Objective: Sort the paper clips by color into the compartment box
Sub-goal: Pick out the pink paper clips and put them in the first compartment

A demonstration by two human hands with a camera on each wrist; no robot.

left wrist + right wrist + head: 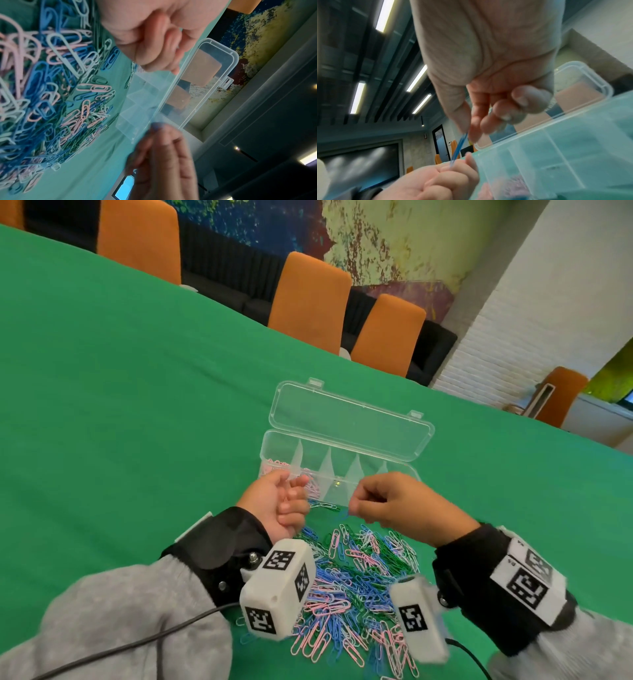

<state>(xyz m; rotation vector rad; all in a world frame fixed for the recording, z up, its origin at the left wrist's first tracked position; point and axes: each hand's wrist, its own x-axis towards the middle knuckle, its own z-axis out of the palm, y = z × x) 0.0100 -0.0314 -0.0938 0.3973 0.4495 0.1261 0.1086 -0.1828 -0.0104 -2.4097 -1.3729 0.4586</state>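
A clear compartment box (373, 465) lies open on the green table, its lid (349, 419) folded back. Pink clips (278, 465) lie in its leftmost compartment. A mixed pile of paper clips (352, 583) in pink, blue, green and white spreads in front of it. My right hand (356, 506) hovers over the box's near edge and pinches a blue clip (458, 148) between thumb and forefinger. My left hand (287, 503), fingers curled palm-up, hangs by the box's left end. A thin pink sliver shows between its fingers.
Green cloth (137, 405) covers the whole table, with open room to the left and right of the box. Orange chairs (308, 302) line the far edge. A cable (137, 642) runs from my left wrist camera toward me.
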